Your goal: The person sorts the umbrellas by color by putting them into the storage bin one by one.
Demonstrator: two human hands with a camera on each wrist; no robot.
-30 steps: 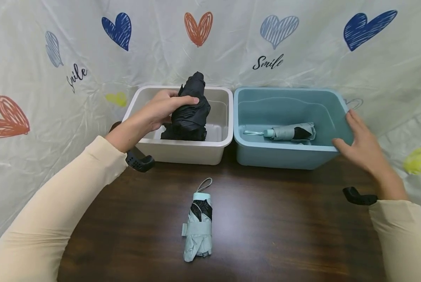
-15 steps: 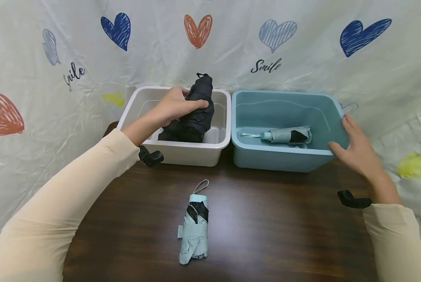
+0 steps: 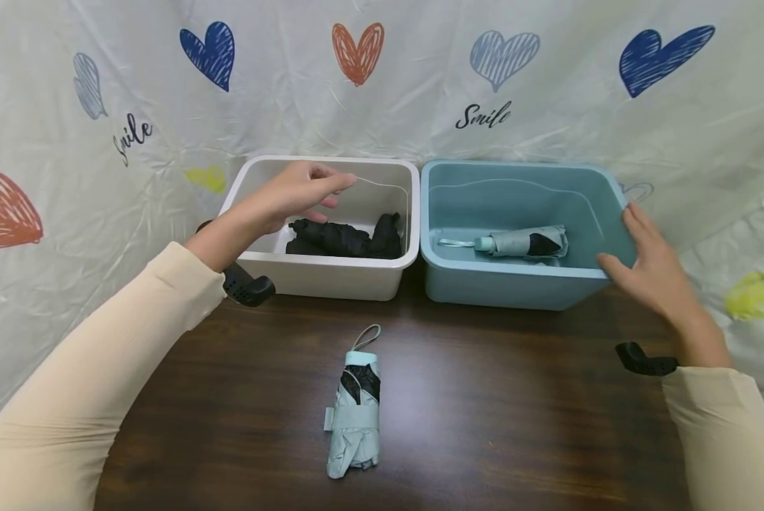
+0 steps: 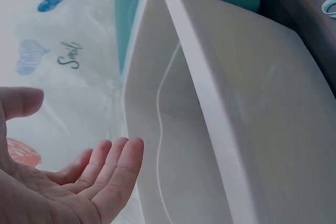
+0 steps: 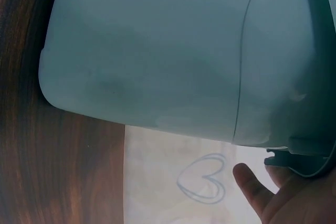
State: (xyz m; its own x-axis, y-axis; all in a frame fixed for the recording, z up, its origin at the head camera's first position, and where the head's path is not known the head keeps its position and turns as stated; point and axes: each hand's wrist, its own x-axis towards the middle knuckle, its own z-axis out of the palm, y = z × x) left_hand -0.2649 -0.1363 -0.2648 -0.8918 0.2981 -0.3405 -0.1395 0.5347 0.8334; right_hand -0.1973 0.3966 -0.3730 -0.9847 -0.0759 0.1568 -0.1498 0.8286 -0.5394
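My left hand point(image 3: 302, 191) is over the white bin point(image 3: 331, 277), fingers loosely spread with nothing between them; the left wrist view shows the palm of that hand point(image 4: 79, 192) bare. Below it in the bin lie black folded umbrellas point(image 3: 340, 240), bunched together at the front wall. My right hand point(image 3: 653, 273) rests on the right front corner of the blue bin point(image 3: 503, 284), fingers straight along its outer side and thumb at the front rim. Inside the blue bin a light blue-green folded umbrella point(image 3: 522, 243) lies on its side, its strap pointing left.
Another light blue-green folded umbrella point(image 3: 354, 419) lies on the dark wooden table point(image 3: 484, 397), its loop toward the bins. The two bins stand side by side against a white cloth point(image 3: 420, 71) printed with hearts and words.
My left hand has let go of the black umbrella it held and drawn back left. That umbrella has gone down into the white bin. The right hand stays at the blue bin's corner.
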